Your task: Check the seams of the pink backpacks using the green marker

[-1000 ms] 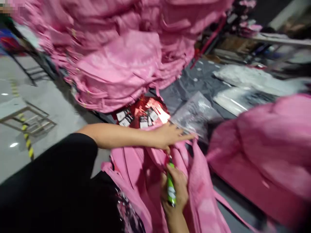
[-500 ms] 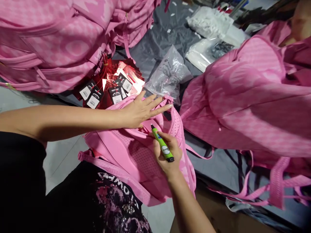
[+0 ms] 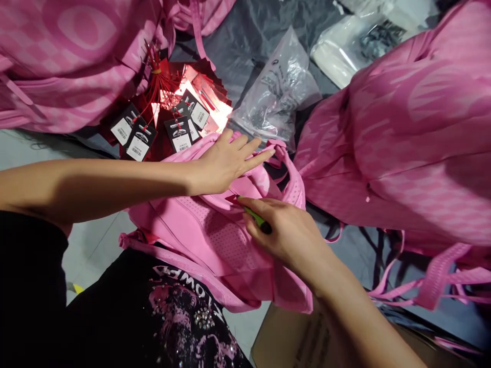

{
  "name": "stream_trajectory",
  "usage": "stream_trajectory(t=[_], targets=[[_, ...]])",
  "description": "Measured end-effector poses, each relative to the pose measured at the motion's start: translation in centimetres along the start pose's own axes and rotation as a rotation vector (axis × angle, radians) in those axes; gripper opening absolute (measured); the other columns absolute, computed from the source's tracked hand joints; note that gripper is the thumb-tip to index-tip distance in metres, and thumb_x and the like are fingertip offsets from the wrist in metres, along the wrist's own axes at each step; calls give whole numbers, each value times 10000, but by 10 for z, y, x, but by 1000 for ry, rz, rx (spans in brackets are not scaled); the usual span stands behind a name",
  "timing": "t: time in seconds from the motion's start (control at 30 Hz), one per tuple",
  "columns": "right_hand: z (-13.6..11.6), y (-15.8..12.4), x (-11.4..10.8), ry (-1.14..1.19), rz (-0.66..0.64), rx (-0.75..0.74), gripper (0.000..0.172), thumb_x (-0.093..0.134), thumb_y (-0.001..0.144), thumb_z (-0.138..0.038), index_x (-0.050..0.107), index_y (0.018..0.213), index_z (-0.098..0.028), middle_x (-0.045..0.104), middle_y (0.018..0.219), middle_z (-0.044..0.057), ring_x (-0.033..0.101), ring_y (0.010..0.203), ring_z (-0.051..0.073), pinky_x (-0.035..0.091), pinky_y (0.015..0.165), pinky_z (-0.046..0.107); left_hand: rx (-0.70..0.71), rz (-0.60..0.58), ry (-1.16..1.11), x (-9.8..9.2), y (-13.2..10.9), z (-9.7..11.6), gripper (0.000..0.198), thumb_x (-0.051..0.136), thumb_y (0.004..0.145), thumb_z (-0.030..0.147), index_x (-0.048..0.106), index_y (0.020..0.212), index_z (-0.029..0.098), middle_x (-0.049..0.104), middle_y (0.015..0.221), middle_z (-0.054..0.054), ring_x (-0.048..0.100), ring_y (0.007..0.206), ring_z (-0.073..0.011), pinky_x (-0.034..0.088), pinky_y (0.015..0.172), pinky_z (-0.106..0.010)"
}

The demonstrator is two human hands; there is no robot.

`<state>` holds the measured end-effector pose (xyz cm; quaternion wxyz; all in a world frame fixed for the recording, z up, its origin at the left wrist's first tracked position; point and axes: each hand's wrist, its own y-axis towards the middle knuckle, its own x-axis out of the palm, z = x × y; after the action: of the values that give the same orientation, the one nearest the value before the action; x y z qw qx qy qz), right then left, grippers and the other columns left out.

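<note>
A pink backpack (image 3: 180,225) lies across my lap and the edge of the work surface, its perforated back panel facing up. My left hand (image 3: 224,166) rests on its top edge, fingers stretched out and spread over the pink fabric. In my right hand (image 3: 287,230) is a green marker pen (image 3: 258,220), with its dark end towards my palm. The pen's other end points into the fold below my left hand, beside a small dark red patch. My right fingers partly cover the pen, and I cannot tell whether its tip touches the fabric.
Bundled red tags (image 3: 180,97) with black-and-white labels (image 3: 138,143) lie beyond my left forearm. A clear plastic bag (image 3: 274,87) is beside them. Pink backpacks stand at left (image 3: 95,61) and right (image 3: 414,133). Below on the right is a cardboard box (image 3: 291,337).
My right hand has turned over the marker, hiding more of it, and the pen now lies lower in the fold. My left hand stays spread on the backpack. The view has shifted slightly closer.
</note>
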<state>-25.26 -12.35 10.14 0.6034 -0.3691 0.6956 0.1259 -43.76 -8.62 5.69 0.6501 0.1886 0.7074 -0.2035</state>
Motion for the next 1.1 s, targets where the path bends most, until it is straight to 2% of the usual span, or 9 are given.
stream_trajectory(t=[0.13, 0.3, 0.53, 0.63, 0.73, 0.8, 0.97, 1.03, 1.1], targets=[[8, -4, 5, -21, 14, -27, 376, 570, 919, -225, 675, 1279, -196, 776, 1032, 96, 738, 932, 265, 543, 843, 413, -3, -26, -40, -1, 4, -2, 920, 589, 853, 339, 97, 1616, 191, 243, 1644, -125, 359, 1401, -361, 274, 1150, -494], [18, -3, 8, 48, 12, -5, 358, 563, 925, -242, 650, 1264, -164, 767, 1008, 109, 728, 910, 263, 516, 890, 442, -12, -53, -66, -1, 7, -2, 903, 575, 863, 354, 104, 1614, 185, 275, 1632, -122, 368, 1399, -368, 261, 1165, -505], [30, 6, 2, 271, -8, -137, 314, 533, 957, -252, 663, 1235, -183, 773, 1047, 65, 723, 874, 194, 509, 829, 339, -34, -15, -88, 6, 9, -1, 880, 555, 871, 357, 99, 1612, 224, 335, 1600, -100, 376, 1394, -361, 278, 1157, -515], [23, 12, 0, 173, -46, -83, 309, 556, 940, -247, 691, 1212, -189, 781, 997, 69, 728, 838, 206, 503, 760, 331, -45, -44, -94, 4, 11, -2, 888, 558, 873, 401, 89, 1610, 237, 334, 1603, -97, 375, 1398, -371, 273, 1159, -535], [13, 13, 0, -28, -86, 12, 328, 572, 928, -252, 697, 1226, -202, 781, 908, 80, 723, 754, 231, 478, 658, 335, -19, -97, -123, -1, 13, -7, 907, 581, 858, 416, 93, 1605, 256, 305, 1618, -89, 358, 1415, -388, 270, 1161, -552], [10, 10, 1, -79, -60, 29, 337, 571, 927, -245, 692, 1238, -200, 779, 900, 82, 718, 732, 234, 475, 644, 341, 24, -134, -146, -4, 14, -12, 922, 603, 842, 425, 106, 1601, 264, 265, 1634, -85, 335, 1432, -402, 260, 1166, -563], [17, -1, 11, 40, 41, -24, 336, 548, 954, -266, 673, 1253, -180, 773, 995, 102, 720, 833, 236, 514, 753, 374, 19, -127, -175, -5, 9, -22, 980, 639, 814, 494, 89, 1603, 309, 120, 1675, -74, 129, 1494, -492, 125, 1165, -680], [21, -2, 14, 84, 54, -39, 341, 545, 959, -280, 663, 1266, -191, 770, 997, 99, 716, 843, 236, 516, 774, 384, -17, -130, -187, -4, 8, -24, 979, 634, 821, 521, 82, 1603, 321, 71, 1681, -77, 99, 1489, -517, 136, 1145, -697], [24, 0, 16, 131, 75, -62, 340, 536, 965, -281, 659, 1272, -203, 770, 1015, 87, 712, 844, 226, 515, 780, 381, -32, -155, -198, -4, 9, -23, 970, 625, 831, 533, 74, 1603, 327, 54, 1683, -78, 136, 1474, -520, 179, 1133, -681]])
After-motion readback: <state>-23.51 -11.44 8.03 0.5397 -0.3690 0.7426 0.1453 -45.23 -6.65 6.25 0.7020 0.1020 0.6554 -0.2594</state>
